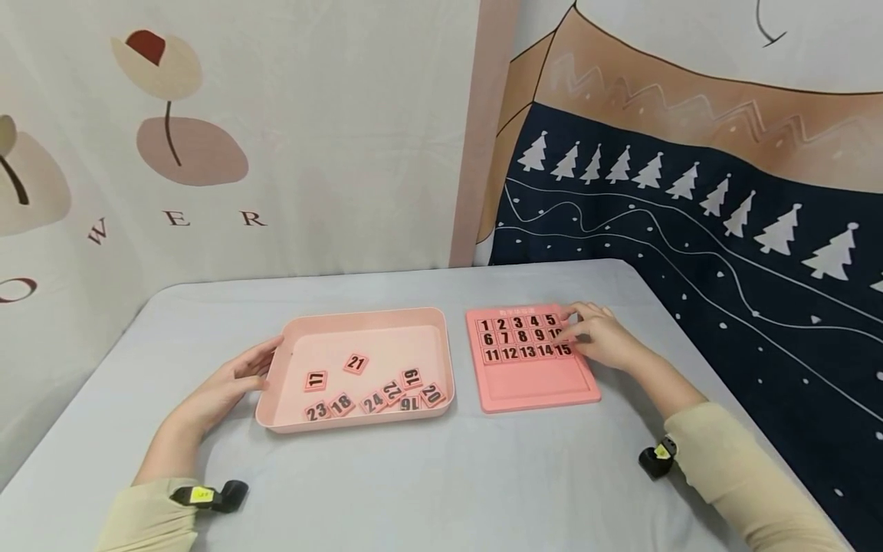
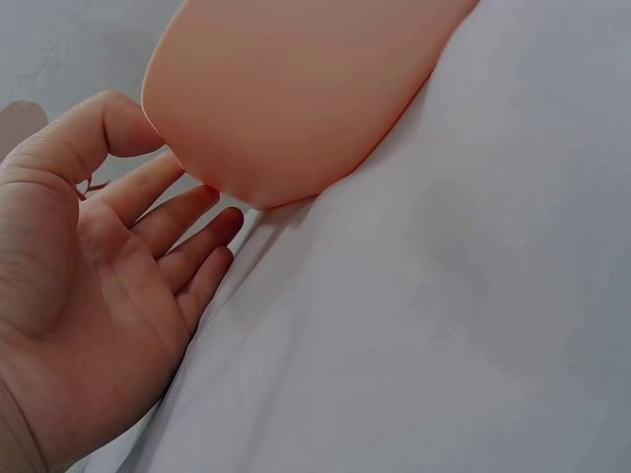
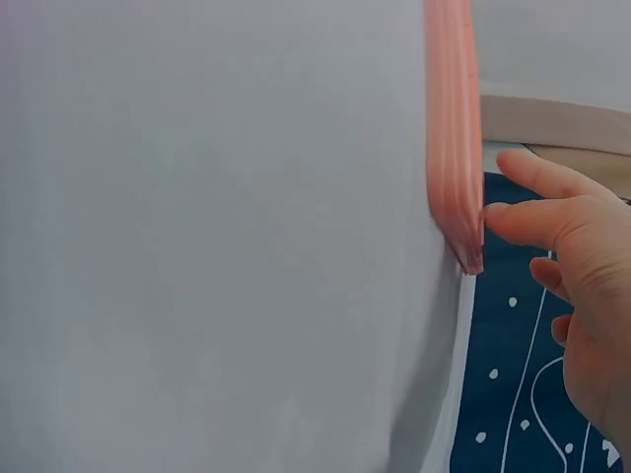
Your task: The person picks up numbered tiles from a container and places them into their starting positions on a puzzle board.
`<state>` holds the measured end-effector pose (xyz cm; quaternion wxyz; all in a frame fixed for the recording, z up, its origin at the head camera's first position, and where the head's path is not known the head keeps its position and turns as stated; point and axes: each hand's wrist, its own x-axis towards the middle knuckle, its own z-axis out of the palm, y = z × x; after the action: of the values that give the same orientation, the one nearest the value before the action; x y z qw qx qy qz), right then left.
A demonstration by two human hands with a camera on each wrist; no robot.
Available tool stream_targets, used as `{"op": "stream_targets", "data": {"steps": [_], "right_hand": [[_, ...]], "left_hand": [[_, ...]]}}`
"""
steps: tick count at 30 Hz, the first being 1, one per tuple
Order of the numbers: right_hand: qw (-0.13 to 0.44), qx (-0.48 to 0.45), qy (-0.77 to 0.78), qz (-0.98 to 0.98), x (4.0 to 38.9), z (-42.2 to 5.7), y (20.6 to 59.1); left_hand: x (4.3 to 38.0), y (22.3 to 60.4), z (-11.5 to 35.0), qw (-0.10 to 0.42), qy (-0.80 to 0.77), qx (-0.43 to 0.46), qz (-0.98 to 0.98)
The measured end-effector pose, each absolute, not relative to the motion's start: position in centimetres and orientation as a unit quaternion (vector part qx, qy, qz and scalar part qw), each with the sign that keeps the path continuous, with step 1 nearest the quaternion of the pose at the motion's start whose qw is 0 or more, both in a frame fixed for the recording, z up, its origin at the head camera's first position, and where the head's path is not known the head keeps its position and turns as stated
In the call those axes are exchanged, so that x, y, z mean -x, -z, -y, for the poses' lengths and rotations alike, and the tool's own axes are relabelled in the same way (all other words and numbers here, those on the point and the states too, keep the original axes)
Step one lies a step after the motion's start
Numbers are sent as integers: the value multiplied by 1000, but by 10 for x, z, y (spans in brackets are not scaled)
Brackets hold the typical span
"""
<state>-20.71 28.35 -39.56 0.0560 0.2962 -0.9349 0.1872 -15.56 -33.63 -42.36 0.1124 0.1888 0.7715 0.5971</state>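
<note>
Fingers of the left hand are extended and loosely bent at the left end of the pink tray, touching its outer wall and not gripping it; those of the right hand are mostly extended over the right edge of the pink board, partly covering 10, and I cannot see any piece pinched between them. Tray and board lie flat side by side on the pale cloth, with a narrow strip of it between their near edges, and a broad stretch of cloth runs in front of both. Board carries three straight rows of black number tiles, 1 to 15, and below them its surface is plain. Inside the tray, loose tiles are turned at various angles: 17 and 21 lie apart, while others gather near the front wall, and 16 is upside down, partly hidden by it
</note>
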Motion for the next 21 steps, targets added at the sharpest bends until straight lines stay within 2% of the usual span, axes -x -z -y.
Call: {"op": "stream_targets", "data": {"steps": [5, 21], "right_hand": [[69, -282, -188, 938, 203, -285, 398], [63, -255, -192, 946, 198, -284, 402]], "left_hand": [[156, 425, 336, 114, -596, -187, -773], [156, 426, 338, 108, -600, -195, -768]]}}
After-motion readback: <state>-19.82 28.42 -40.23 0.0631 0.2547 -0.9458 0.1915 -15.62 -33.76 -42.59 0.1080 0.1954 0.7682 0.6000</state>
